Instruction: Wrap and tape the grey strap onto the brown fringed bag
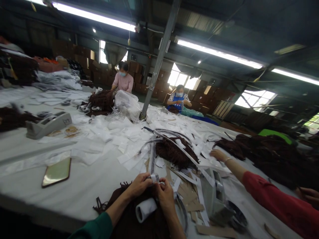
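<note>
Both my hands meet in front of me over a dark brown fringed textile (124,222). Between my left hand (141,184) and my right hand (164,194) is a small white rolled band (155,178), pinched by the fingers of each. From the hands a greyish strip (152,156) runs away across the table; I cannot make out its material. Just below my fingers, a thicker white roll (147,209) with an open end rests on the brown textile. A brown fringed bundle (174,152) with long pale strips over it lies beyond my hands.
A tape dispenser (214,192) stands right, among cardboard strips (190,196). A co-worker's red-sleeved arm (264,196) reaches in. Left are a phone (56,172) and another tape dispenser (48,125). A metal post (159,63) rises beyond. Two masked people work across the table (89,192).
</note>
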{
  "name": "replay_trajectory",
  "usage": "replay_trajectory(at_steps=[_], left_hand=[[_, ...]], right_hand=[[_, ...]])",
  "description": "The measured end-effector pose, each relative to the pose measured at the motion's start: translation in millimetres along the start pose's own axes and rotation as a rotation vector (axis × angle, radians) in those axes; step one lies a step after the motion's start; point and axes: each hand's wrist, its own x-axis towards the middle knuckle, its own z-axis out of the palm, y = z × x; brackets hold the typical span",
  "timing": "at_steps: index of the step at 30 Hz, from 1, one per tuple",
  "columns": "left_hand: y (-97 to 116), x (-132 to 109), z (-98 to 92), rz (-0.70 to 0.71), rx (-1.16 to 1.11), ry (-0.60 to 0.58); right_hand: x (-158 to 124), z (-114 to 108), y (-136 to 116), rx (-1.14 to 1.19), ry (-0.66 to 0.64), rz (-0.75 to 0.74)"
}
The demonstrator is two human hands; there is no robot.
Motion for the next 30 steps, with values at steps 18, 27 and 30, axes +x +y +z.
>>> replay_trajectory(at_steps=[18, 27, 30], left_hand=[[-8, -11, 5.5, 0.208, 0.305, 0.22], [1, -9, 10.7, 0.088, 0.666, 0.17], [8, -4, 13.5, -0.001, 0.759, 0.1]], right_hand=[[5, -70, 7, -0.992, 0.204, -0.164], [1, -48, 5, -0.83, 0.155, -0.429], [-1, -54, 9, -0.747, 0.142, -0.428]])
